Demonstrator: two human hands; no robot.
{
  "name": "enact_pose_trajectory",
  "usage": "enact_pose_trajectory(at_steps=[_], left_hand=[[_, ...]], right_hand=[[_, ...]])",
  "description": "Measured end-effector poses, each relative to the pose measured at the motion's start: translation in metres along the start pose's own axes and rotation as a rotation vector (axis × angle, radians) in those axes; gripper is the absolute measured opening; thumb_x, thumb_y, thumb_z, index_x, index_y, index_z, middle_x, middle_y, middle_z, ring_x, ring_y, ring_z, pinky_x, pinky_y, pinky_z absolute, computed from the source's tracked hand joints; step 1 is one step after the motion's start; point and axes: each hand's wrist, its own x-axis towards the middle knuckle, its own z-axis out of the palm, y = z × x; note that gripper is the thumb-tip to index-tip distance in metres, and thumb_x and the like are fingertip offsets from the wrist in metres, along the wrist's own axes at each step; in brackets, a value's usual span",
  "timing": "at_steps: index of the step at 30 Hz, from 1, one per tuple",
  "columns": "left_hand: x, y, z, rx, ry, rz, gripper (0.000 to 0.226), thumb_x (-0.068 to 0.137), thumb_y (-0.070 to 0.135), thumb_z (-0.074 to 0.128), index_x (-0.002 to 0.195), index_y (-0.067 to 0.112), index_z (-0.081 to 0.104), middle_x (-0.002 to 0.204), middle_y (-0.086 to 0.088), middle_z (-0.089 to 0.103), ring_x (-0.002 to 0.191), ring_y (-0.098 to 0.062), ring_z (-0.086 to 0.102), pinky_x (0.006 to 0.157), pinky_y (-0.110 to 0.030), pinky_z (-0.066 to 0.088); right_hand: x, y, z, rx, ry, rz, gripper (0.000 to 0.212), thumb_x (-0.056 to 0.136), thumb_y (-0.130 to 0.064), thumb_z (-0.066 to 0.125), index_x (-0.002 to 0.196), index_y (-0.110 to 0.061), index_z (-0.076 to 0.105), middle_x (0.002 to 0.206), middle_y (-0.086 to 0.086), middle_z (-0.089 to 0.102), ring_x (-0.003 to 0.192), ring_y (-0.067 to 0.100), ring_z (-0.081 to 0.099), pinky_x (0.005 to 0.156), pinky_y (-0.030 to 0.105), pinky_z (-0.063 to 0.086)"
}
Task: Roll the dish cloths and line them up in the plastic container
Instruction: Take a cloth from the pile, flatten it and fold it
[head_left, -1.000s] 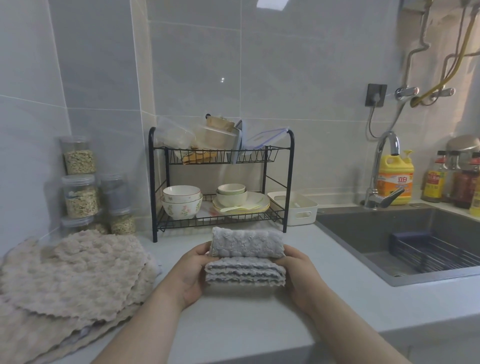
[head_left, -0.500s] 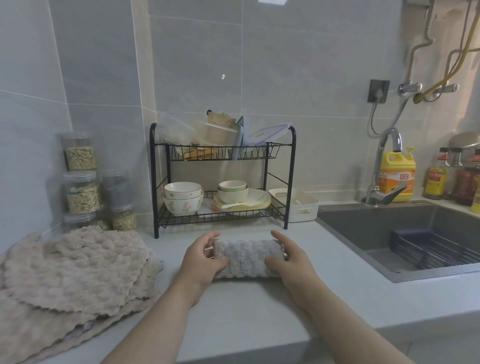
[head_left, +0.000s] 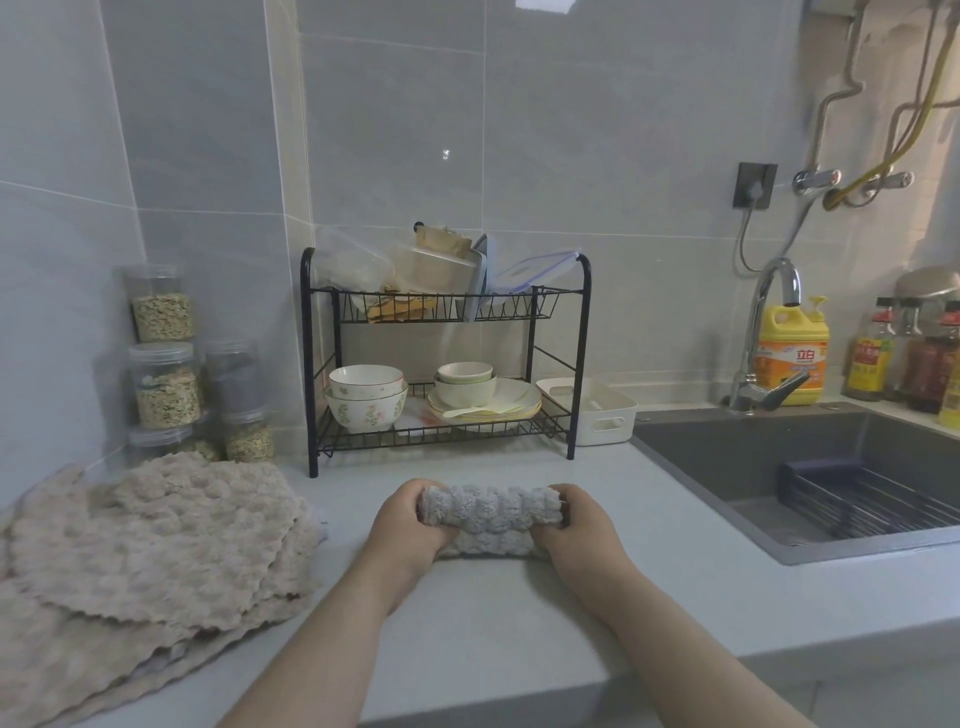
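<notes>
Squeeze: left hand (head_left: 410, 527) and right hand (head_left: 579, 527) grip both ends of the rolled cloth (head_left: 491, 512) against unrolling; plastic container (head_left: 621, 410) at one o'clock.

A black two-tier dish rack (head_left: 310, 364) holds bowls (head_left: 366, 405) and plates (head_left: 498, 405); a yellow detergent bottle (head_left: 792, 353) stands behind the sink (head_left: 753, 457).

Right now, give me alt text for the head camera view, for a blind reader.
Left hand and right hand grip the ends of a rolled grey dish cloth on a countertop. Beige dish cloths lie piled to the left; a white plastic container sits behind, between a dish rack and the sink.
</notes>
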Motion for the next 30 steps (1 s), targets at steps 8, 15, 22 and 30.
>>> enact_pose_trajectory(at_steps=[8,15,22,30], left_hand=[[0.004,-0.001,-0.002,-0.280,0.071,-0.060,0.033,0.073,-0.019,0.067,0.090,0.009,0.065,0.082,-0.006,0.072,0.075,-0.017,0.067,0.069,-0.023,0.054],[0.003,-0.001,-0.003,-0.330,0.066,-0.115,0.036,0.073,-0.021,0.066,0.097,0.005,0.060,0.093,-0.015,0.069,0.079,-0.023,0.067,0.072,-0.028,0.055],[0.002,-0.003,-0.001,-0.285,0.025,-0.110,0.032,0.078,-0.019,0.062,0.089,0.011,0.066,0.083,-0.004,0.073,0.081,-0.019,0.067,0.082,-0.030,0.054],[0.003,-0.003,0.000,-0.116,0.066,-0.144,0.036,0.079,-0.016,0.064,0.091,0.018,0.066,0.088,-0.001,0.072,0.086,-0.013,0.068,0.078,-0.025,0.055]], right_hand=[[0.006,0.004,0.000,0.166,0.048,0.053,0.025,0.086,0.002,0.060,0.106,-0.013,0.059,0.096,0.009,0.069,0.079,0.015,0.063,0.055,0.006,0.044],[0.008,0.006,-0.001,0.158,0.045,0.046,0.027,0.085,0.000,0.060,0.109,-0.012,0.057,0.094,0.008,0.068,0.071,0.014,0.061,0.055,0.008,0.043],[0.008,0.012,0.001,0.153,0.040,-0.001,0.027,0.086,-0.003,0.058,0.098,-0.026,0.056,0.093,0.001,0.069,0.082,0.016,0.065,0.066,0.016,0.046],[0.009,0.010,-0.001,0.029,0.015,0.055,0.027,0.087,-0.003,0.059,0.102,-0.025,0.053,0.089,-0.016,0.061,0.075,-0.014,0.054,0.061,0.000,0.038]])
